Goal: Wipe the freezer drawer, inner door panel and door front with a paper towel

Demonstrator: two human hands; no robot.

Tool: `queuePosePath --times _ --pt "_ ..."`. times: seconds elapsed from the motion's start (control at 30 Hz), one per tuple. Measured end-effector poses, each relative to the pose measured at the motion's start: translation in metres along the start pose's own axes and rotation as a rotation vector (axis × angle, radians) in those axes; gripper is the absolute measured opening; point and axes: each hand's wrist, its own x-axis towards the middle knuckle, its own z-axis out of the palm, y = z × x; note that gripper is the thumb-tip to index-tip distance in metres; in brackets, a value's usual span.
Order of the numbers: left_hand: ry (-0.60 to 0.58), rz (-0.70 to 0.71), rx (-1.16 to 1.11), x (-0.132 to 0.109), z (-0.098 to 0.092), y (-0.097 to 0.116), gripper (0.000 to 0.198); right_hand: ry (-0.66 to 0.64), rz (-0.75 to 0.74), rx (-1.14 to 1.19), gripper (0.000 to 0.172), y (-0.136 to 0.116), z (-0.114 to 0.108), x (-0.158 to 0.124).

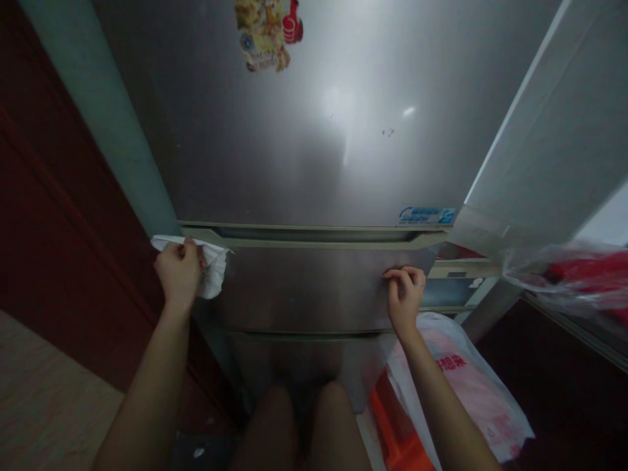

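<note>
My left hand (179, 271) is closed on a white cloth (213, 271), which may be a paper wipe, at the left end of the refrigerator's middle drawer. The cloth spreads out on both sides of my fist, near the drawer's upper left corner. My right hand (406, 294) is at the right part of the middle drawer front (304, 288), fingers loosely bent and apart, with a ring on one finger. Its fingertips seem to touch the metal. Nothing shows in that hand. The silver refrigerator door (304, 144) rises above, shut.
A colourful magnet (262, 36) and a blue label (426, 216) are on the upper door. To the lower right stand a white plastic bag (471, 386) with red print and an orange object (397, 425). Clear plastic with red contents (589, 275) juts in. Dark red wood (63, 196) borders the left.
</note>
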Motion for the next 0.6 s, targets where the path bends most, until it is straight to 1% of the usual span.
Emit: queuePosePath --times 0.03,0.1,0.2,0.3,0.37,0.5,0.6 --pt "0.016 0.048 0.123 -0.002 -0.001 0.002 0.026 0.0 -0.002 0.002 0.018 0.0 0.0 0.0" --pt "0.024 0.117 0.241 -0.007 -0.004 0.005 0.021 -0.002 -0.007 0.003 0.018 0.0 -0.001 0.0" --pt "-0.027 0.228 0.279 -0.009 -0.005 0.007 0.02 -0.002 -0.017 0.001 0.017 0.0 -0.001 0.001" --pt "-0.012 0.306 0.295 -0.006 -0.004 0.006 0.024 0.003 -0.023 -0.001 0.017 0.0 -0.001 0.001" --pt "0.017 0.309 0.252 -0.004 -0.002 0.006 0.025 0.008 -0.022 -0.004 0.017 0.0 0.0 0.001" --pt "0.088 0.245 0.116 -0.004 0.006 0.004 0.026 0.005 -0.01 -0.008 0.017 0.0 -0.001 0.001" --pt "0.142 0.244 0.081 -0.007 0.012 0.001 0.025 0.004 -0.003 -0.007 0.017 -0.001 -0.001 0.001"
